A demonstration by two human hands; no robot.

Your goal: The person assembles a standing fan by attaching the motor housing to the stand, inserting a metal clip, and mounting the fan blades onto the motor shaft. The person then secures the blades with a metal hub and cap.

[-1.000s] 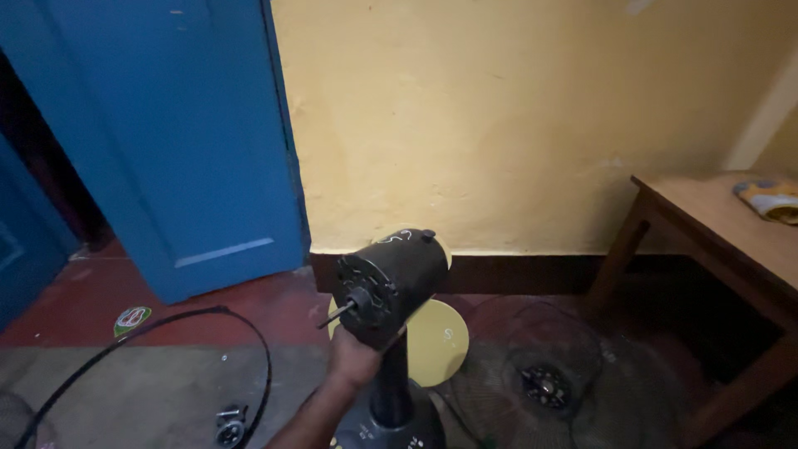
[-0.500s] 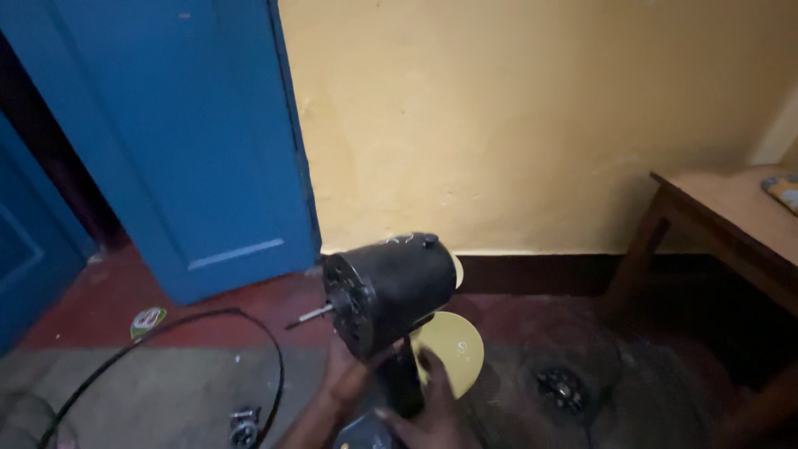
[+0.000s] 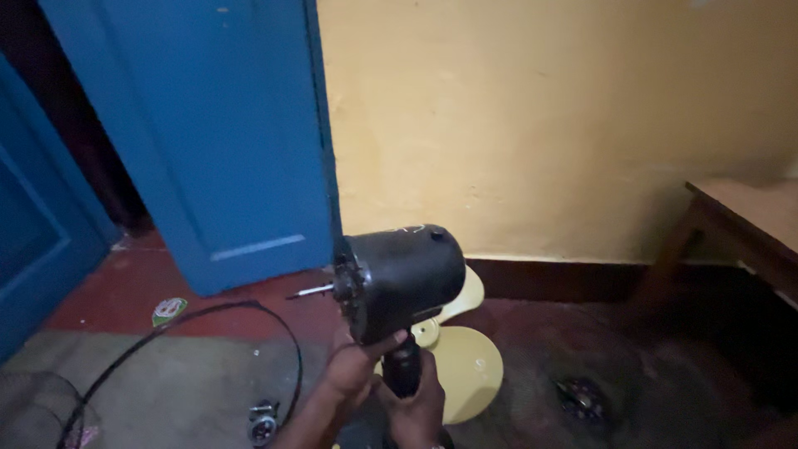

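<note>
Head view, left hand: the left hand (image 3: pixel 353 370) is cupped under the black fan motor housing (image 3: pixel 403 274), fingers curled up against its lower edge, closed on it rather than spread.
Head view, right hand: the right hand (image 3: pixel 413 405) is wrapped round the dark stand neck (image 3: pixel 401 372) just below the housing, fingers together in a full grip.
Motor housing: held up in front of the person, roughly level, its thin metal shaft (image 3: pixel 312 292) pointing left toward the blue door (image 3: pixel 208 133).
Doing it well: as I judge it, the weight should sit in the lower hand on the neck while the upper hand only steadies and turns the housing; keep fingers off the bare shaft and off the front face.
Risk: the housing looks top-heavy on its neck, so a loose grip could let it tip.
Behind it: yellow fan blades (image 3: pixel 470 366) lie on the floor just beyond the hands.
Floor, left: a black ring of guard rim (image 3: pixel 274 320) with a small metal clip (image 3: pixel 263 420) beside it.
Floor, right: a wire grille (image 3: pixel 582 399), dim and hard to make out.
Far right: the corner of a wooden table (image 3: pixel 748 220) against the yellow wall (image 3: pixel 540 125).
</note>
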